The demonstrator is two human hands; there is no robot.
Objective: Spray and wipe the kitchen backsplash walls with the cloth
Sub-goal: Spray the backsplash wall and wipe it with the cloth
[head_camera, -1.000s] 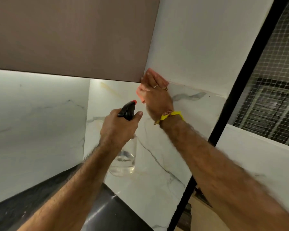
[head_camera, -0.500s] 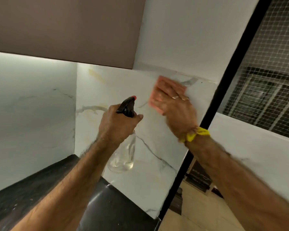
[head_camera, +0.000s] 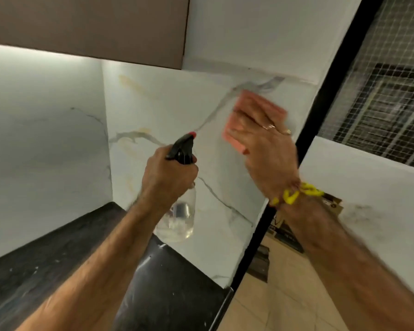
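The white marble backsplash (head_camera: 167,111) with grey veins covers the corner walls under the cabinet. My right hand (head_camera: 268,149) presses a folded orange cloth (head_camera: 261,108) flat against the upper right part of that wall, near its black edge strip. My left hand (head_camera: 167,177) grips a clear spray bottle (head_camera: 177,218) with a black trigger head and a red nozzle, held just off the wall, left of the cloth and lower. The bottle holds a little clear liquid. A yellow band sits on my right wrist.
A brown upper cabinet (head_camera: 86,25) hangs overhead. The dark countertop (head_camera: 58,254) runs below. A black vertical frame (head_camera: 306,139) ends the wall at the right; beyond it are a wire mesh window (head_camera: 387,87), a white ledge and cardboard boxes (head_camera: 287,232) on a tiled floor.
My right hand has slid the cloth from the top corner under the cabinet down and right along the wall. The left hand with the bottle has stayed about where it was.
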